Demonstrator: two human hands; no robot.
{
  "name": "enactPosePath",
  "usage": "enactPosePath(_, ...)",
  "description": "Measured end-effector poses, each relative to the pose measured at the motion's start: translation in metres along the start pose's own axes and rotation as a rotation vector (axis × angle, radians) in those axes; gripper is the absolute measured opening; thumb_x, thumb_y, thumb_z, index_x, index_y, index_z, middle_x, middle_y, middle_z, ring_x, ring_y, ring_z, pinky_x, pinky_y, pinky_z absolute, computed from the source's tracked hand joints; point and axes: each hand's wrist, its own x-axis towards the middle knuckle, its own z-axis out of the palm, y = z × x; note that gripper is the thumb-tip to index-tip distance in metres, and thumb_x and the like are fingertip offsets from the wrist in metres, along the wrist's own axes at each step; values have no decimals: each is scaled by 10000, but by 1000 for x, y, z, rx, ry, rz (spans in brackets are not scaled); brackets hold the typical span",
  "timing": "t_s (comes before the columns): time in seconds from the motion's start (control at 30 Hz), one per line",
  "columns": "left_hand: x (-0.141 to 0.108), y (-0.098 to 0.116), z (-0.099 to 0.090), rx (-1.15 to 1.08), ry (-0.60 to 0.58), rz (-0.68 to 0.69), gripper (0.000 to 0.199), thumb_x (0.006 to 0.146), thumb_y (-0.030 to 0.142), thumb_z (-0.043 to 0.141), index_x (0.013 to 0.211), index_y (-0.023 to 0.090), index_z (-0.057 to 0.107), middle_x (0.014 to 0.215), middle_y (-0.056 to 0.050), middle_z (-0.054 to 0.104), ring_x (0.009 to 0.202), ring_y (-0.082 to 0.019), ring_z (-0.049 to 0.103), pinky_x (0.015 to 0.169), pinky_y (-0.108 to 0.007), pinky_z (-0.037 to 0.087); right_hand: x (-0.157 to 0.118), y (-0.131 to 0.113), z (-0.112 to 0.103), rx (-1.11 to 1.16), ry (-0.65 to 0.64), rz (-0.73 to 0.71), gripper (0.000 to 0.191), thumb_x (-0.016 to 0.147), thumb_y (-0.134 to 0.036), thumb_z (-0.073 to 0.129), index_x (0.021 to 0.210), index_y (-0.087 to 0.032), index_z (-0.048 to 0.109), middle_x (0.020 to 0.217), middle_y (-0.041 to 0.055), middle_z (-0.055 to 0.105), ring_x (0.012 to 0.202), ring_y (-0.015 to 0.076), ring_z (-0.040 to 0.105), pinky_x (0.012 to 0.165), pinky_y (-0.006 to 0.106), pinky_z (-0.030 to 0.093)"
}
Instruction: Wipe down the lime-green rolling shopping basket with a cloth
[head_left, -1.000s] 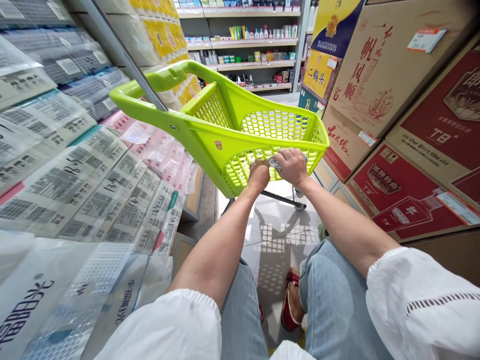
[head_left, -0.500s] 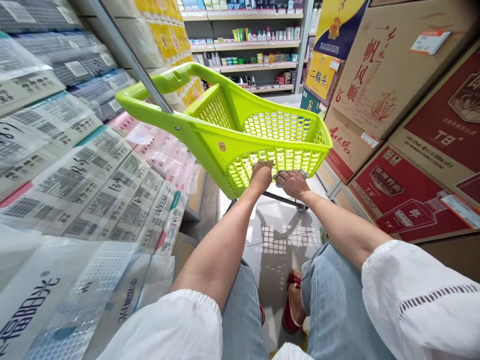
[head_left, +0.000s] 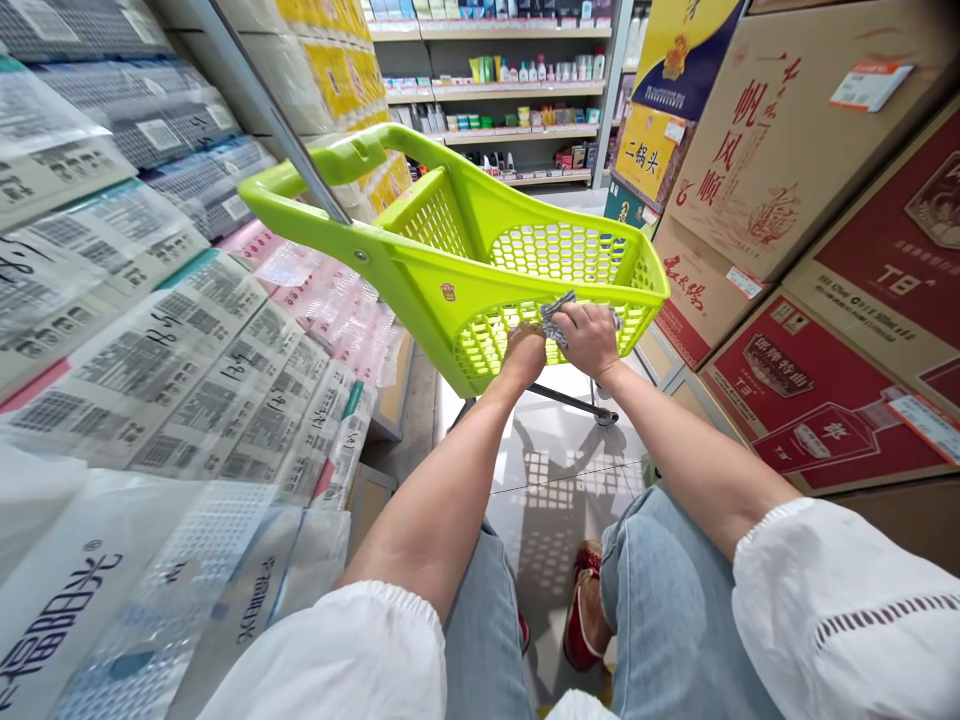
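Note:
A lime-green plastic shopping cart (head_left: 420, 275) stands side-on in front of me, with honeycomb holes in its basket wall. My left hand (head_left: 525, 350) is closed at the lower part of that wall, its fingers curled against the mesh and partly hidden. Just to the right, my right hand (head_left: 589, 335) presses a crumpled grey-and-white striped cloth (head_left: 556, 318) against the same wall, below the upper rim. The cloth sticks out on both sides of the fingers. I see nothing inside the basket through the holes.
Bagged paper packs (head_left: 187, 350) are stacked along the left. Printed liquor cartons (head_left: 750, 180) rise on the right. Shelves (head_left: 517, 90) with bottles and tubes stand behind the cart. A metal pole (head_left: 262, 100) crosses in front of the cart handle. Tiled floor (head_left: 510, 450) lies below.
My right hand has moved up the basket wall with the cloth, from its lower edge to just under the rim. My left hand stays in place on the cart.

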Motion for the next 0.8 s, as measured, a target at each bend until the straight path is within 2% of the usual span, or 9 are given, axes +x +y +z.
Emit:
enactPosePath(0.13, -5, -3, 0, -12, 25, 26, 354, 863, 45, 411, 1119, 110, 646, 1040, -145, 684, 1062, -266, 576, 961, -366, 414, -24, -3, 17, 10, -134, -26, 312, 864, -298, 542, 1151, -215, 632, 1238, 93, 624, 1030, 275, 486, 866, 404, 289)
enactPosePath(0.27, -21, -15, -1, -25, 96, 81, 391, 896, 92, 408, 1234, 134, 600, 1011, -131, 685, 1000, -265, 590, 917, -368, 422, -27, -6, 16, 33, -144, -20, 343, 834, -298, 573, 1161, -210, 626, 1243, 95, 623, 1036, 278, 490, 868, 395, 290)
enactPosePath(0.4, -36, -29, -2, 22, 171, 2, 351, 929, 140, 385, 1184, 124, 627, 974, -143, 683, 997, -272, 590, 921, -372, 412, -15, -10, 8, 56, -66, -3, 321, 818, -301, 586, 1125, -224, 633, 1190, 78, 638, 1023, 268, 493, 861, 382, 302)
enactPosePath(0.47, -37, -35, -1, 48, 184, -67, 375, 939, 149, 381, 1244, 100, 594, 1006, -155, 683, 1022, -279, 587, 932, -377, 404, -3, -12, 2, 73, -5, 17, 312, 827, -311, 577, 1122, -228, 634, 1185, 79, 634, 1021, 266, 490, 863, 383, 306)
enactPosePath(0.6, -30, -37, 2, 96, 73, -134, 436, 944, 111, 344, 1341, 87, 522, 1080, -160, 680, 1061, -281, 585, 926, -371, 394, 26, -17, -14, 95, 104, 60, 300, 883, -323, 518, 1147, -231, 629, 1204, 96, 611, 1050, 267, 478, 889, 398, 304)
enactPosePath(0.7, -23, -36, 0, 62, 31, -153, 435, 926, 72, 339, 1301, 115, 556, 1080, -154, 677, 1069, -280, 584, 912, -359, 388, 42, -21, -18, 93, 115, 57, 310, 922, -322, 472, 1179, -230, 619, 1248, 113, 591, 1100, 278, 464, 914, 416, 296)
enactPosePath(0.8, -17, -36, -6, 15, 45, -150, 381, 924, 83, 352, 1194, 121, 617, 1066, -155, 673, 1062, -284, 581, 912, -358, 383, 38, -26, -6, 81, 54, 41, 314, 940, -305, 445, 1195, -236, 614, 1269, 112, 592, 1090, 275, 470, 906, 422, 296)
